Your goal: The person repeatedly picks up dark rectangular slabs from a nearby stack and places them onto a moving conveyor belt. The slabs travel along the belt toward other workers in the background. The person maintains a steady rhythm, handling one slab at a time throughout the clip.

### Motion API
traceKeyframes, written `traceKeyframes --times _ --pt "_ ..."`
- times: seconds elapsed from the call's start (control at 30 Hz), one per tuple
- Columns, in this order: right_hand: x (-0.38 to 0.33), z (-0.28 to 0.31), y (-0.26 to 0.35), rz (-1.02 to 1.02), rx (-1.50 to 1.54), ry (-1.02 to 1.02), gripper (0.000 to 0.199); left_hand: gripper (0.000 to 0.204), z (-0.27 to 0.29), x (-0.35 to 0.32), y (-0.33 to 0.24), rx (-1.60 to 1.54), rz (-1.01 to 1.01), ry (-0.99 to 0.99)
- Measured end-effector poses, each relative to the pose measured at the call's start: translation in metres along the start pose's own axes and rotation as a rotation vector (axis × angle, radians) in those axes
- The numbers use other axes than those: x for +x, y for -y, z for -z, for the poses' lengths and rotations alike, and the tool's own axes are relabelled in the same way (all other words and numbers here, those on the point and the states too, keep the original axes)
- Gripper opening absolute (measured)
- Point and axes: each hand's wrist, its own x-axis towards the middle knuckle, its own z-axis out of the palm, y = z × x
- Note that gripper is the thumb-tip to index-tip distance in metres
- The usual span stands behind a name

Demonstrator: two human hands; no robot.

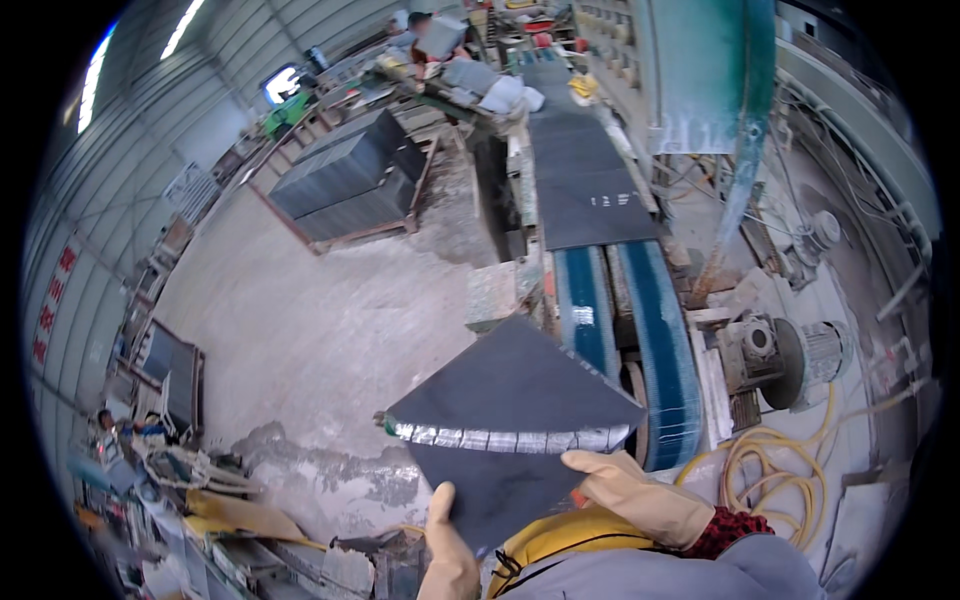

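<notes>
A dark grey flat slab is tilted in front of my waist. My left hand, in a cream rubber glove, grips its lower left edge with the thumb raised on the near side. On the slab's right edge lies my right hand, gloved alike and closed round it; the fingers beneath are hidden. Beyond a bright silvery segmented strip spreads another dark flat face, reaching the belt's near left side. Whether this is the same slab or a second piece, I cannot tell.
A conveyor with two blue belts runs ahead, carrying dark slabs. A motor and coiled yellow hose are at right. Stacked slabs stand on a frame at far left. Another person holds a grey slab farther off.
</notes>
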Motion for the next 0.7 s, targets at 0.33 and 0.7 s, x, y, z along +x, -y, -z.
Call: traceKeyframes --times 0.33,0.7 --pt "0.035 0.083 -0.056 0.216 0.404 -0.656 0.021 0.049 -0.089 0.147 0.082 0.426 0.049 0.376" --pt "0.114 0.125 -0.085 0.266 1.266 -0.631 0.024 0.048 -0.133 0.233 0.099 0.491 0.176 0.505"
